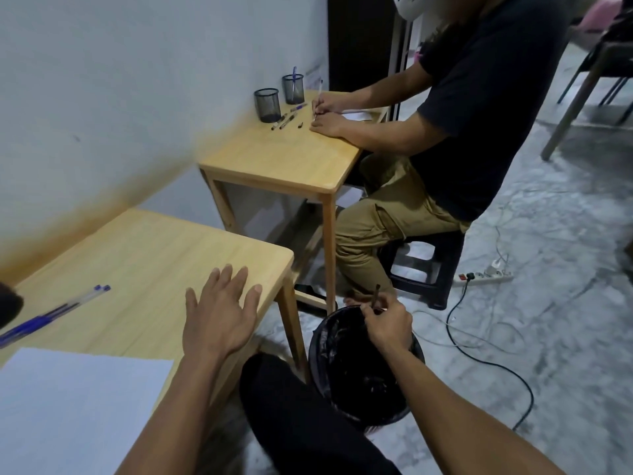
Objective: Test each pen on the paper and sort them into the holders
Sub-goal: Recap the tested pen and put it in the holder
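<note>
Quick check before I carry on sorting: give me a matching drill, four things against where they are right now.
Things:
1. dark pen
2. left hand
3. blue pens
4. paper

Places:
A. near table's front edge
B. near table's left side, beyond the paper
C. pinched in right hand over the bin
D. flat above the near table

Pairs: 1-C, 2-D, 3-B, 4-A

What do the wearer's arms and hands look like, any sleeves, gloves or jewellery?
Both forearms are bare to the frame edge, with no sleeves in view. The left hand and right hand wear no gloves, and no rings, watch or bands show on the fingers or wrists. No cables or markings.
</note>
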Demonstrator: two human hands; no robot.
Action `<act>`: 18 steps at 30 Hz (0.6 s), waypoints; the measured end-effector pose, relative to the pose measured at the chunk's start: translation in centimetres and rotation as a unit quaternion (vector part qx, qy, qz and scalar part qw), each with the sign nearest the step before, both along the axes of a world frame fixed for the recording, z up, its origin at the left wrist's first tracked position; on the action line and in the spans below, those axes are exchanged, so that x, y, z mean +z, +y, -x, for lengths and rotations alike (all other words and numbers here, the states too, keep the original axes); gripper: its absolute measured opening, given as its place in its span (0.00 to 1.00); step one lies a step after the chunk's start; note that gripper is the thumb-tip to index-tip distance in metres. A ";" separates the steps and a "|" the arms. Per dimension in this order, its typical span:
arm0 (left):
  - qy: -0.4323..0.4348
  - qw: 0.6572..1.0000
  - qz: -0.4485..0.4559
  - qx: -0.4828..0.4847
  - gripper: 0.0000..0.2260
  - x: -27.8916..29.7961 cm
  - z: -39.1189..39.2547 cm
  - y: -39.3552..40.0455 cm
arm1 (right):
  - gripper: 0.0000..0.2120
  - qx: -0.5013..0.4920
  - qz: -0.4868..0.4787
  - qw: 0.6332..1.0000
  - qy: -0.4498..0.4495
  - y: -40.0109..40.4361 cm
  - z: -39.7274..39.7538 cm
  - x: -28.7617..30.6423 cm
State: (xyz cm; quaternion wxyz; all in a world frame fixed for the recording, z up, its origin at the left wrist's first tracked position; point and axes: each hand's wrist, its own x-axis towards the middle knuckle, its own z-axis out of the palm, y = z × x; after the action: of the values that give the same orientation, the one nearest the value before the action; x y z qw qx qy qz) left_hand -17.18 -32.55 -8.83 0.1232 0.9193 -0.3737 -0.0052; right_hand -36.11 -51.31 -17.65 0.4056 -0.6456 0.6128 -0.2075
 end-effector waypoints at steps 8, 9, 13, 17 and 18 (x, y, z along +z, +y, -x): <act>0.000 1.000 -0.004 0.003 0.27 -0.3 -0.1 -0.1 | 0.37 -0.008 0.007 1.000 -0.028 -0.6 0.6 -0.9; -0.001 1.000 -0.004 0.004 0.27 -0.3 -0.1 -0.1 | 0.37 -0.009 0.006 1.000 -0.028 -0.5 0.6 -1.0; 0.004 1.000 -0.002 0.008 0.27 -0.2 -0.1 0.0 | 0.36 -0.009 0.004 1.000 -0.023 -0.4 0.6 -1.3; 0.006 1.000 0.003 0.010 0.27 0.0 0.0 0.0 | 0.35 -0.005 0.002 1.000 -0.017 -0.3 0.3 -1.1; 0.006 1.000 0.010 0.010 0.27 0.0 0.0 0.1 | 0.33 -0.004 -0.002 1.000 -0.021 -0.3 0.2 -1.0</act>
State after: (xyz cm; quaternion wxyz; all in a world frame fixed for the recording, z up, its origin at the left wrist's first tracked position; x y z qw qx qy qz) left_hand -17.21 -32.49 -8.83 0.1347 0.9219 -0.3633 -0.0056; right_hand -36.34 -51.57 -18.63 0.4185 -0.6377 0.6074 -0.2219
